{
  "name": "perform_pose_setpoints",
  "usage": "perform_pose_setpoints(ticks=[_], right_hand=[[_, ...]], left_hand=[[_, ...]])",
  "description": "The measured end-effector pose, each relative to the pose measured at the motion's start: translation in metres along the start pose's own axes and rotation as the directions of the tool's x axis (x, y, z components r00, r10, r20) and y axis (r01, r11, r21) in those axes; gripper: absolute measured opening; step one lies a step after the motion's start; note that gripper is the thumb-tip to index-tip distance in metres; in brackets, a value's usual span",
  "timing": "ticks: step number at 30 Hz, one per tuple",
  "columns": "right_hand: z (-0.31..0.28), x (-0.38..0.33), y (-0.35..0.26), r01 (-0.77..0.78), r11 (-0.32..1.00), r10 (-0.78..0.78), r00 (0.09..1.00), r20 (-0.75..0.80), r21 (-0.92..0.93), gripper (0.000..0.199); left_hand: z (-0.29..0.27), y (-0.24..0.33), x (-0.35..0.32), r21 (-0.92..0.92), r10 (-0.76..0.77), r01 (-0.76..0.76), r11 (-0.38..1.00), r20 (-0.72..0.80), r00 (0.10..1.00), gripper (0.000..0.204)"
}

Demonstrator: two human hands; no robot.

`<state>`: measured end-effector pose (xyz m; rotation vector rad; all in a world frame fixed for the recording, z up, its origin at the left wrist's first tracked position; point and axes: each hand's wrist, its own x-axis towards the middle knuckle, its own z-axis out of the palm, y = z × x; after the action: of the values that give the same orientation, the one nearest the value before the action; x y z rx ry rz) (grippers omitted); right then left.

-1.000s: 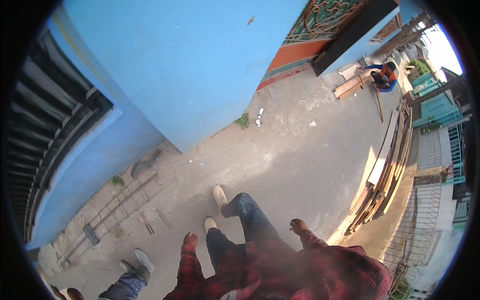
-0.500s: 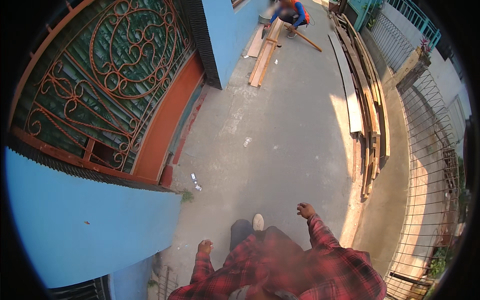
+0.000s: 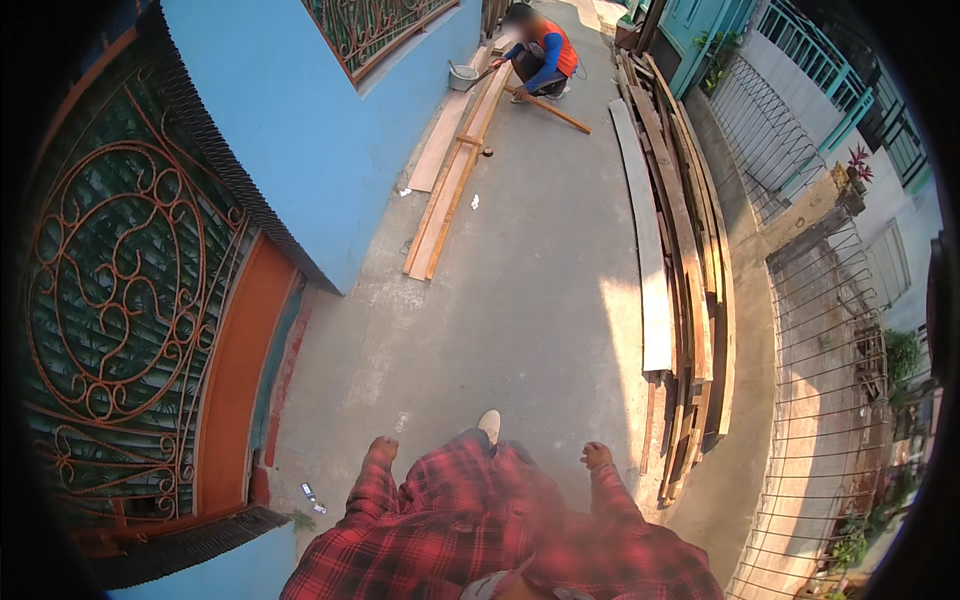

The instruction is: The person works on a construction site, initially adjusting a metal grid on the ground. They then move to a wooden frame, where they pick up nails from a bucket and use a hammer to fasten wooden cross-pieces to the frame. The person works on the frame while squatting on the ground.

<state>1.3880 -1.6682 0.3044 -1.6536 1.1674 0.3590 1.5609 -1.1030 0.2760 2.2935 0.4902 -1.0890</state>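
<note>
My left hand (image 3: pixel 384 446) hangs in front of my body on the left, its fingers curled in loosely with nothing visible in them. On the other side my right hand (image 3: pixel 597 456) is held out over the pavement, fingers slightly bent and apart, gripping nothing. Both arms wear red and black plaid sleeves. One light-coloured shoe (image 3: pixel 489 426) shows between the hands. Neither hand touches anything. Nearest to the right hand is a long stack of wooden planks (image 3: pixel 690 290) lying along the right side of the lane.
Ahead, a co-worker (image 3: pixel 550 60) in an orange vest crouches by long boards (image 3: pixel 460 190), holding a wooden strip (image 3: pixel 560 115). A grey bucket (image 3: pixel 462 78) stands against the blue wall (image 3: pixel 270 130). An orange gate (image 3: pixel 235 370) lines the left, a wire fence (image 3: pixel 820 400) the right.
I have moved forward along the lane; the boards, the crouching co-worker and the plank stack appear nearer. My left hand has swung forward and my right hand back.
</note>
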Motion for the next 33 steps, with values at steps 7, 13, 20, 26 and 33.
perform_pose_setpoints(ticks=[7, 13, 20, 26, 33], right_hand=[[-0.025, 0.132, -0.115, -0.514, 0.852, 0.523, 0.818, 0.242, -0.102, 0.038], [-0.014, 0.378, -0.416, -0.343, 0.937, 0.347, 0.899, 0.267, -0.063, 0.039], [0.012, 0.633, -1.108, 0.593, 0.803, -0.595, 0.793, 0.131, 0.064, 0.036], [0.057, 0.704, -1.46, 0.789, 0.571, -0.821, 0.551, 0.149, 0.227, 0.034], [0.177, 0.912, -1.502, 0.457, 0.867, -0.265, 0.762, 0.591, -0.201, 0.034]], left_hand=[[-0.246, 0.55, 0.126, -0.301, 0.609, -0.709, 0.637, -0.367, 0.703, 0.039], [-0.32, 0.73, 0.296, -0.359, 0.515, -0.588, 0.725, -0.285, 0.808, 0.039], [-0.305, 0.643, 0.427, -0.129, 0.008, -0.019, 0.991, -0.086, 0.996, 0.032], [-0.355, 0.764, 0.536, -0.105, -0.28, 0.284, 0.953, 0.046, 0.959, 0.034], [-0.51, 1.136, 0.818, -0.703, -0.086, -0.205, 0.681, -0.355, 0.931, 0.029]])
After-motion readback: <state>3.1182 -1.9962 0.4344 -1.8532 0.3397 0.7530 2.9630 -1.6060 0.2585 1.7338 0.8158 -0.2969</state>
